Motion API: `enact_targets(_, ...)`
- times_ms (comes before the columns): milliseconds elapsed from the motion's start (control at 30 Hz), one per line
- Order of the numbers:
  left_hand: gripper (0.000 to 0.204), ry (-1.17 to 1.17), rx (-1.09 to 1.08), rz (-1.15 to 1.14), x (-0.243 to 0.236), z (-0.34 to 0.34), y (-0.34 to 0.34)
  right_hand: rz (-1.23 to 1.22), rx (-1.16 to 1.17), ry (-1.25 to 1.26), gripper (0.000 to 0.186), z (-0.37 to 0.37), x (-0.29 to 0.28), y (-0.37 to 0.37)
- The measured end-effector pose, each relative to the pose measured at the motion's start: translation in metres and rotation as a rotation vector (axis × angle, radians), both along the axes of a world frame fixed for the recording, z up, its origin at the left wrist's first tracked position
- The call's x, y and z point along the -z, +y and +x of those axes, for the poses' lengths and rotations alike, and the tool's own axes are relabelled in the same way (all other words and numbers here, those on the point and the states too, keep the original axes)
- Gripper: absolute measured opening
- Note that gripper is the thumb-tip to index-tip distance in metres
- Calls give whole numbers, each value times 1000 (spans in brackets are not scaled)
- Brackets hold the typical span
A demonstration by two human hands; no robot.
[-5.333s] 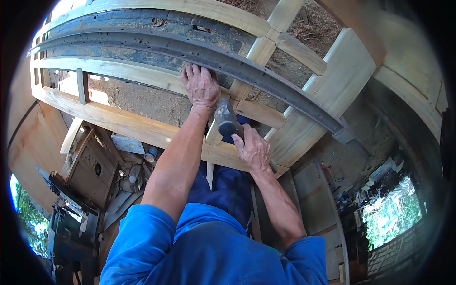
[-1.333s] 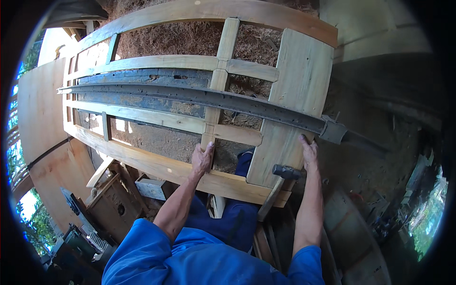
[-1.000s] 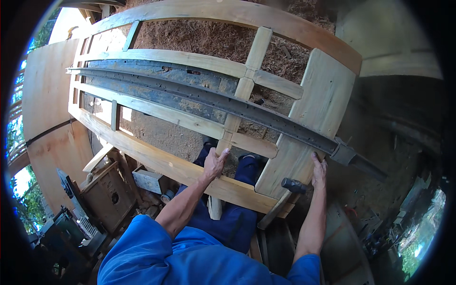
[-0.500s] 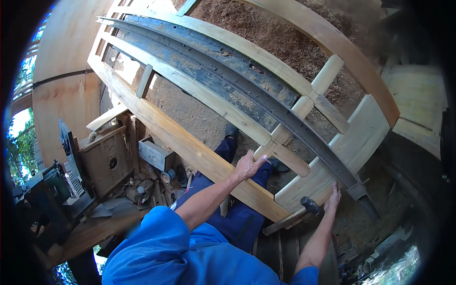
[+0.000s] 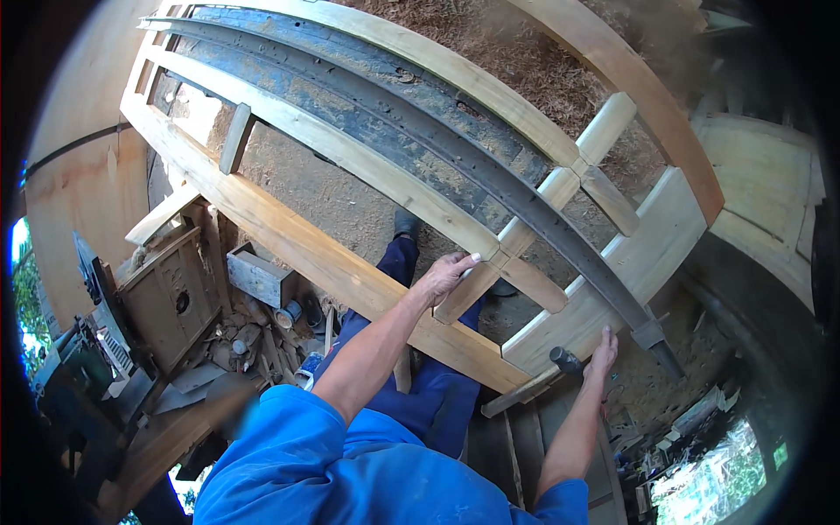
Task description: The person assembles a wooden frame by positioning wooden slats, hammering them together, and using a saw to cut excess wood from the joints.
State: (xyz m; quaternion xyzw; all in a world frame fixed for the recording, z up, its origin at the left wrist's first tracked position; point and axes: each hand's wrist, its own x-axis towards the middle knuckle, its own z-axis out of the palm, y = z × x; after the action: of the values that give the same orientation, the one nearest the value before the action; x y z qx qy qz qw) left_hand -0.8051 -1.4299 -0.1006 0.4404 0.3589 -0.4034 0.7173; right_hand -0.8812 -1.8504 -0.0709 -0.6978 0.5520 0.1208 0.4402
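Note:
A wooden frame, like a door's, lies in front of me. Near a cross-shaped joint, my left hand is closed on a short wooden rail, the thumb on top by the end of a long pale slat. The rail's near end lies over the near stile. Beside the outer edge of the wide end board, my right hand grips that edge, its thumb up and most fingers hidden. A dark-headed mallet sits just left of it. A long metal bar clamp crosses the frame.
Wood shavings cover the ground beyond. At left stand a wooden box, scrap offcuts and a panelled cabinet. Pale boards lie at the right. My boot shows inside the frame.
The view has shifted, moving the frame left and up in the picture. My left hand has slid leftward from the joint, exposing more of the short rail. My right hand stays by the board's edge.

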Motion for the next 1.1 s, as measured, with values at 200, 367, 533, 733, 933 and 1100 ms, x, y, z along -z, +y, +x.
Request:
enact_targets(200, 74, -145, 359, 138, -6, 4, -10, -597, -436, 41, 49, -54, -44, 42)
enact_targets(367, 72, -100, 260, 199, -9, -3, 0, -510, -241, 1, 47, -98, -41, 52)
enact_targets(533, 63, -250, 566, 520, -14, -20, 55, -536, -273, -115, 41, -119, -44, 40)
enact_targets(733, 56, -538, 1320, 876, -36, -8, 111, -629, -369, 13, 51, -82, -13, 2)
enact_targets(933, 64, -443, 1508, 889, -43, -23, 148, -271, -260, 107, 60, -41, 20, -69)
enact_targets(1100, 77, -379, 1711, 818, -58, -26, 148, 158, 76, 122, 64, -5, 30, -40)
